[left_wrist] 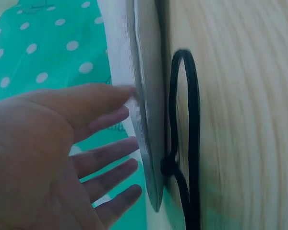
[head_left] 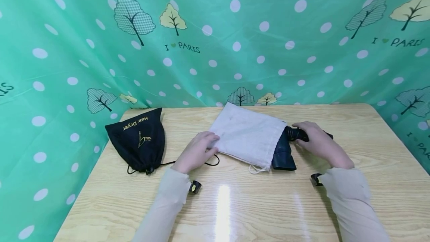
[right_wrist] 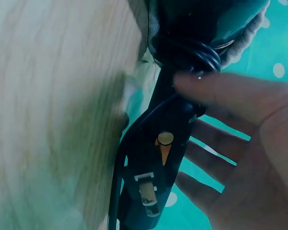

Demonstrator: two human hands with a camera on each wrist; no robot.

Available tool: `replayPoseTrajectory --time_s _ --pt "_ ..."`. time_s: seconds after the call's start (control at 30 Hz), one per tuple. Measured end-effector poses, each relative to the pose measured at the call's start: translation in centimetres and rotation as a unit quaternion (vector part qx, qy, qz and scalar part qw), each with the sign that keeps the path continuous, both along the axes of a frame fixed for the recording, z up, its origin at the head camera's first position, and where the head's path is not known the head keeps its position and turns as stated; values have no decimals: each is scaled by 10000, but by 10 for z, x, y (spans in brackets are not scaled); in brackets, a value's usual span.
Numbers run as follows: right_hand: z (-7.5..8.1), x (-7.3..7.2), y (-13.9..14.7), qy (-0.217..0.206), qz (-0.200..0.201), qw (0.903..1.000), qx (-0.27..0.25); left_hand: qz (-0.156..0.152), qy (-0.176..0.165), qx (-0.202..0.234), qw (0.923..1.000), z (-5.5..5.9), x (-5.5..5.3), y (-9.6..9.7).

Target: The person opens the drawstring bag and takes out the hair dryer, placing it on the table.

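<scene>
A black hair dryer [head_left: 283, 154] lies partly inside a whitish cloth drawstring bag [head_left: 248, 133], its nozzle and handle sticking out of the mouth at the right. My right hand [head_left: 314, 139] holds the dryer's handle [right_wrist: 156, 158], thumb on one side and fingers on the other. A cord is wound around the handle near the dryer's body, and a sliding switch shows on the handle. My left hand [head_left: 198, 150] is at the bag's left end, its fingers fairly straight and spread. In the left wrist view its thumb tip meets the bag's seamed edge.
A black drawstring pouch [head_left: 144, 141] printed "Hair Dryer" lies at the left of the wooden table [head_left: 262, 212]. Its black cord [left_wrist: 194, 105] loops out beside my left hand. A white drawstring [head_left: 256, 169] hangs from the bag's mouth. A green dotted curtain [head_left: 215, 47] stands behind.
</scene>
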State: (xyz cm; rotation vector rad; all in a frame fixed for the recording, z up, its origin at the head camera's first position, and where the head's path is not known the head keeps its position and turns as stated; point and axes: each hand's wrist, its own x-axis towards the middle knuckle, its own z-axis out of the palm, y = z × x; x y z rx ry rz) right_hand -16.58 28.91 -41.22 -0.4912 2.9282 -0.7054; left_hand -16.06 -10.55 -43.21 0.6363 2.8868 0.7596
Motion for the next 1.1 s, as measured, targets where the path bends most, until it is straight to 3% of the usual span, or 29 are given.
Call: replayPoseTrajectory --time_s 0.3,0.43,0.67,1.1 --pt "-4 1 -2 139 41 9999 -46 -355 37 -234 9991 -5 1 13" --pt "-5 1 -4 165 -32 9999 2 -335 -30 -379 9987 -8 3 14" --pt "-5 2 -3 90 -149 9998 41 -263 -277 -221 9990 -10 4 14" --pt "0 4 8 64 -143 9999 24 -142 -267 -278 9992 -11 5 15"
